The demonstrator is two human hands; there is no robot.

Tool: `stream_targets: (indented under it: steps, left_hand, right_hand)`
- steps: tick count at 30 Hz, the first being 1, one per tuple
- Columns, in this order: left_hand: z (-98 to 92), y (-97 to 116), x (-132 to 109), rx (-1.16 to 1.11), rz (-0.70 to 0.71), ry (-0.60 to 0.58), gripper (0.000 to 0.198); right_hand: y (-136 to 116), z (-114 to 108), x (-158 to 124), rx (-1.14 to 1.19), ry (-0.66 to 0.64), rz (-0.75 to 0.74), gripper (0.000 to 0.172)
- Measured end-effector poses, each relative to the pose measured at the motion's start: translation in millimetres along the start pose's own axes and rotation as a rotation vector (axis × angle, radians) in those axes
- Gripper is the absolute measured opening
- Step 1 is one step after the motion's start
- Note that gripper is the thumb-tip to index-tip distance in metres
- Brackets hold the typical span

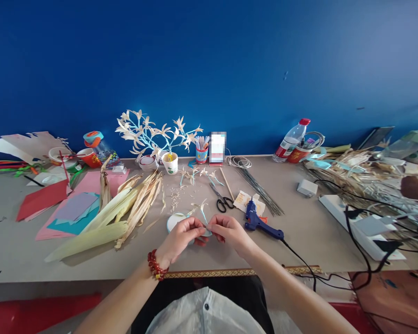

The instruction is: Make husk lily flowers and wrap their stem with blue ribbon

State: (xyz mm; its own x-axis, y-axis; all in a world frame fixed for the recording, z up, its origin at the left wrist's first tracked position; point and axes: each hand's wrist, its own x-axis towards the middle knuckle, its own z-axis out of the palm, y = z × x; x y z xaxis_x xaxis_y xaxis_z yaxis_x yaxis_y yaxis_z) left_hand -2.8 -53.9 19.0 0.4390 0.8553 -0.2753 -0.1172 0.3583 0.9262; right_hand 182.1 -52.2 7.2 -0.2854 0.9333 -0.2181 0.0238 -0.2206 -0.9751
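Observation:
My left hand (187, 233), with a red bead bracelet at the wrist, and my right hand (227, 230) meet fingertip to fingertip above the table's front part. Both pinch a small corn-husk flower (204, 209) whose pale blue stem runs down between the fingers. The fingers partly hide the lower stem and a light strip there. Just behind my left hand lies a round white roll (175, 220) with a blue edge. Black-handled scissors (224, 203) and a blue glue gun (259, 222) lie beyond and right of my right hand.
Several finished flowers (193, 176) lie farther back, before a potted husk-flower branch (170, 163). Corn husks (125, 213) and coloured paper (78, 206) spread to the left. Wires (259, 190), a bottle (288, 141) and a corded power strip (351, 227) occupy the right side.

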Motion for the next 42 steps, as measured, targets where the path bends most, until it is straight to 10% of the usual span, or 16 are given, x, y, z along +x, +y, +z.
stream_targets:
  steps: [22, 42]
  left_hand:
    - [-10.2, -32, 4, -0.019, -0.024, 0.078, 0.027]
    - [-4.5, -33, 6, -0.064, -0.032, 0.1, 0.035]
  right_hand:
    - [18, 1, 16, -0.305, 0.001, -0.111, 0.024]
    - [11, 6, 15, -0.103, 0.013, -0.039, 0.029]
